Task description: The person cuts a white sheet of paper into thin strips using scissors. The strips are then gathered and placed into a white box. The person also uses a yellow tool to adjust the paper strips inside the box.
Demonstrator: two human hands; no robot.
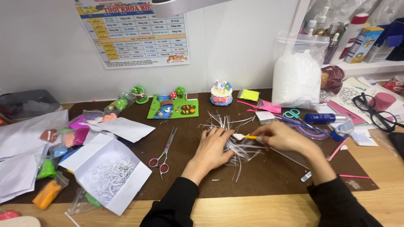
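Brown-matted counter [269,176]: left hand [212,147] flat, open, pressing light, flimsy white shredded-paper strips [235,145]; right hand [280,136], three o'clock, grip closed on thin yellow-handled tool [248,137].

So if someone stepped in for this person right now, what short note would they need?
Left hand: flat on the pile of white paper shreds on the brown mat, holding it down.
Right hand: pinching a small yellow-handled tool, tip at the pile.
Nearby: pink-handled scissors left of the hands; open white box already holding shreds.
Done: some shreds are boxed.
Left: the loose pile is not yet in the box.
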